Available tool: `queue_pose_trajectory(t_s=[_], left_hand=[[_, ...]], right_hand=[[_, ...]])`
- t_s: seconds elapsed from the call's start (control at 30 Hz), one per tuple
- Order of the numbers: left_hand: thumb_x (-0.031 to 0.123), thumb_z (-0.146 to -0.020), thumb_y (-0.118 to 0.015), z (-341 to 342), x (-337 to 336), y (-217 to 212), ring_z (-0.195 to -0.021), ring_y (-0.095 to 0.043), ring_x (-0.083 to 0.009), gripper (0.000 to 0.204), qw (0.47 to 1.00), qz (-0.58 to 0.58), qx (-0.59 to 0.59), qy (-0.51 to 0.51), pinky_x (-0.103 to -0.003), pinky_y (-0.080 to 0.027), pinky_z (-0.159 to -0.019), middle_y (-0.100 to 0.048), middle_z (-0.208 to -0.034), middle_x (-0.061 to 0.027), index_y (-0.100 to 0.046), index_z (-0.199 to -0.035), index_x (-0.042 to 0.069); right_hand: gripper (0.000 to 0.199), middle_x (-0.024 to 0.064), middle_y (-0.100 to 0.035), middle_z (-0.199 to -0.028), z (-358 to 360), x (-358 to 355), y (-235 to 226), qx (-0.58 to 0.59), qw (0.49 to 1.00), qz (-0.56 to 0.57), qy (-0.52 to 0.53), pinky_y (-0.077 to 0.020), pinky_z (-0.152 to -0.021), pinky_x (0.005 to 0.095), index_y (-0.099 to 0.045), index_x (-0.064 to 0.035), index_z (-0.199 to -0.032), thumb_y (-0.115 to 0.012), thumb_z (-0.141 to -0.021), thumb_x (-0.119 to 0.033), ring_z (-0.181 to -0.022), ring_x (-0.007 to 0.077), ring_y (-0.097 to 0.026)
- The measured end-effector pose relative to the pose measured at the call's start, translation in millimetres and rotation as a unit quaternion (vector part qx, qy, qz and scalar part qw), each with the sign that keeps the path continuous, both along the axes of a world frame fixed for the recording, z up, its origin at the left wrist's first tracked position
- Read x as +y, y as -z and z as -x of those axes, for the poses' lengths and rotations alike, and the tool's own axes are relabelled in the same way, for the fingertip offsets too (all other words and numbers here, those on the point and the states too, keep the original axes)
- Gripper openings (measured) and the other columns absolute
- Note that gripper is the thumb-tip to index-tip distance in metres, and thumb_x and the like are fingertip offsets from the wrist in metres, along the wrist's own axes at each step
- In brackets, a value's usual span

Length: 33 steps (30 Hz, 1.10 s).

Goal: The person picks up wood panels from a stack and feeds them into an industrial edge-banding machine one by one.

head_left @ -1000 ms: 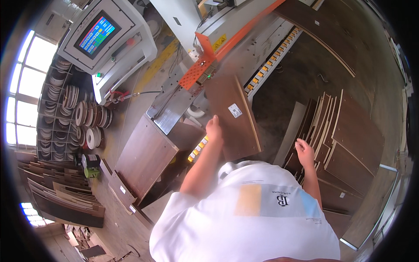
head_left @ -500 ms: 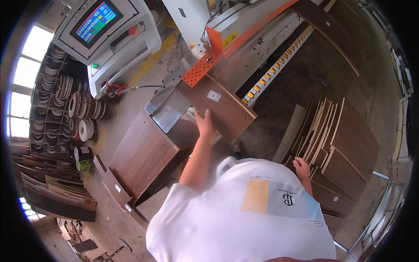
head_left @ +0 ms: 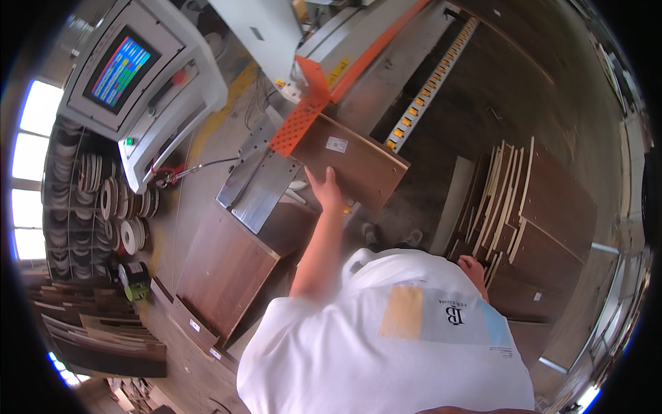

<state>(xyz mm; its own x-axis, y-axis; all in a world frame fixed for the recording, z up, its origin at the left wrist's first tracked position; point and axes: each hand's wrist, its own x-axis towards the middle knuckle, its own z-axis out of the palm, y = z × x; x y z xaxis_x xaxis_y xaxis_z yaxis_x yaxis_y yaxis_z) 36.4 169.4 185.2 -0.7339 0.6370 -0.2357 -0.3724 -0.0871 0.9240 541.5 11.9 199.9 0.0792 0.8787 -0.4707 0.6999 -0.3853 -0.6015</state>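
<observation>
A dark brown wooden board with a white label lies under the orange perforated guard of a machine. My left hand rests against the board's near left edge, thumb and forefinger spread apart. Beside that hand, a bare metal plate forms the machine's side table. My right hand hangs at my right side with its fingers curled in, and I see nothing in it. It is nearest to a leaning stack of brown boards.
A control panel with a lit screen stands at the upper left. Below the metal plate sits a large brown panel stack. A rail of yellow rollers runs to the far right. Rolls of edging fill the left rack.
The whole view has shifted, with the control panel now lower and farther left. My left hand stays at the board's edge. My right hand has dropped slightly and curled more.
</observation>
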Motion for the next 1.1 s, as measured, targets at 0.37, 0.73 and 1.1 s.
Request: queue_pose_trajectory(t_s=[0.37, 0.73, 1.1], left_hand=[[0.019, -0.101, -0.062, -43, 92, -40, -0.119, -0.056, -0.0303, 0.081, 0.982, 0.155, -0.084, 0.063, -0.054, -0.051, -0.082, -0.050, -0.148, -0.0048, -0.012, -0.162, 0.038], [0.027, -0.100, -0.063, -87, 53, -60, -0.079, -0.064, -0.0153, 0.034, 0.946, 0.155, 0.060, 0.278, -0.028, -0.051, -0.062, -0.066, -0.103, -0.0067, -0.055, -0.129, 0.010], [0.018, -0.100, -0.062, -148, -80, -63, -0.081, -0.065, -0.0111, 0.031, 0.844, 0.293, 0.092, 0.439, -0.026, -0.052, -0.069, -0.070, -0.097, -0.0037, -0.062, -0.128, 0.005]], right_hand=[[0.032, 0.0063, -0.075, -0.094, -65, 17, 13, 0.101, 0.978, -0.006, 0.182, -0.0539, -0.074, 0.0302, -0.072, -0.0032, -0.112, -0.068, -0.096, -0.031, -0.082, 0.0143, -0.070], [0.057, 0.0072, -0.064, -0.135, -169, 121, 47, 0.381, 0.756, -0.043, 0.530, -0.0495, -0.092, 0.0350, -0.055, -0.0084, -0.138, -0.064, -0.097, -0.047, -0.120, 0.0168, -0.061], [0.053, 0.0103, -0.043, -0.156, -235, 203, 186, 0.611, 0.572, -0.158, 0.524, -0.0319, -0.118, 0.0435, -0.043, -0.0135, -0.150, -0.049, -0.107, -0.043, -0.142, 0.0257, -0.042]])
